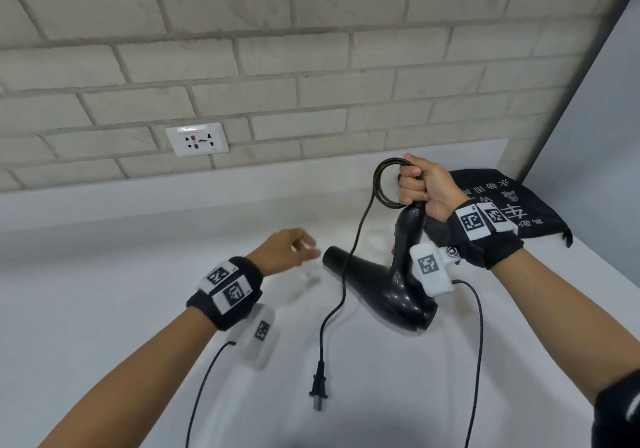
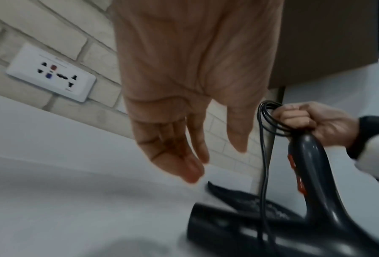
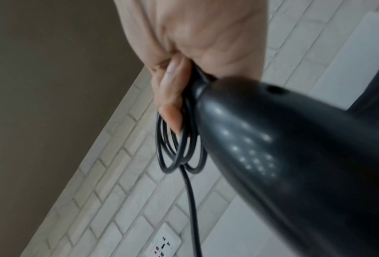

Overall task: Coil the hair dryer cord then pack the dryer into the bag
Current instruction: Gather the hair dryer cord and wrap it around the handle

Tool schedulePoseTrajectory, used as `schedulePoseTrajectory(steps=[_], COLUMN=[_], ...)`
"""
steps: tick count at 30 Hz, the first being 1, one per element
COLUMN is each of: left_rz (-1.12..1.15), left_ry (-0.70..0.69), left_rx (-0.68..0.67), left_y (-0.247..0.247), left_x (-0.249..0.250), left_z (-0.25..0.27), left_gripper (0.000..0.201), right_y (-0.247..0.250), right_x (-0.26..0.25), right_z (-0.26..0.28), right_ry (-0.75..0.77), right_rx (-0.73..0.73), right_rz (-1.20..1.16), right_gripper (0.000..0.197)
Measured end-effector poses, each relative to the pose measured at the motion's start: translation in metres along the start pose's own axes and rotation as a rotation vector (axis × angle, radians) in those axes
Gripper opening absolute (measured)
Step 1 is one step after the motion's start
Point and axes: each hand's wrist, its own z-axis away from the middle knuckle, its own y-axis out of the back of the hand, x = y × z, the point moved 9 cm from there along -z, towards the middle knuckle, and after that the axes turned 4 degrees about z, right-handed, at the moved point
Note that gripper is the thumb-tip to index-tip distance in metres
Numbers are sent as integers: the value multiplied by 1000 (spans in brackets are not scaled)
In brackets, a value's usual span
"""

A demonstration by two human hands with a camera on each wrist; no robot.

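I see the glossy black plastic hair dryer (image 1: 388, 288) held upside down above the white countertop (image 1: 104, 274), handle up and nozzle pointing left; red switches show on the handle in the left wrist view. Its thin black cord (image 1: 349, 260) is partly gathered into a few loops at the handle's end — the remainder hangs down, and the two-pin black plug (image 1: 318, 387) dangles at its end, low over the counter. The flat black fabric bag (image 1: 512, 201) lies on the countertop behind my right hand (image 1: 426, 187), printed with pale characters that I cannot read from here. A white multi-socket wall outlet (image 1: 196, 139) sits in the pale brick wall (image 1: 277, 49). My right hand is clenched around the handle's end and the cord loops together. My left hand (image 1: 284, 250) hovers just left of the nozzle — fingers loosely extended, holding nothing.
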Motion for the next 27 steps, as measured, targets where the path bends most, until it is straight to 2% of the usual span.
schedulePoseTrajectory(steps=[3,6,8,11,16,18,21,23,27], left_rz=[-167,-186,-131,76,233,409,832,1073,1190], left_ry=[114,194,214,183,177,168,148,99,-3], left_rx=[-208,-365,-395,-383,-459,-338,61,255,404], left_y=[-29,-65,-85,-108,-101,-71,-7,26,46], left_x=[-38,-62,-70,-66,-55,-41,-24,-13,16], left_z=[26,49,57,60,56,46,24,11,-9], left_gripper=[28,29,32,10,8,12,16,16,15], right_y=[10,10,7,1,-7,-10,-18,-29,-58], right_x=[1,1,1,1,2,2,1,2,5], right_z=[-4,-7,-8,-8,-6,-4,1,5,14], right_ry=[7,6,6,3,-11,-16,-28,-40,-55], right_rx=[40,45,40,17,-40,-70,-114,-158,-271], right_rz=[-36,-32,-28,-19,2,6,14,34,92], right_gripper=[65,65,65,63,62,62,62,63,63])
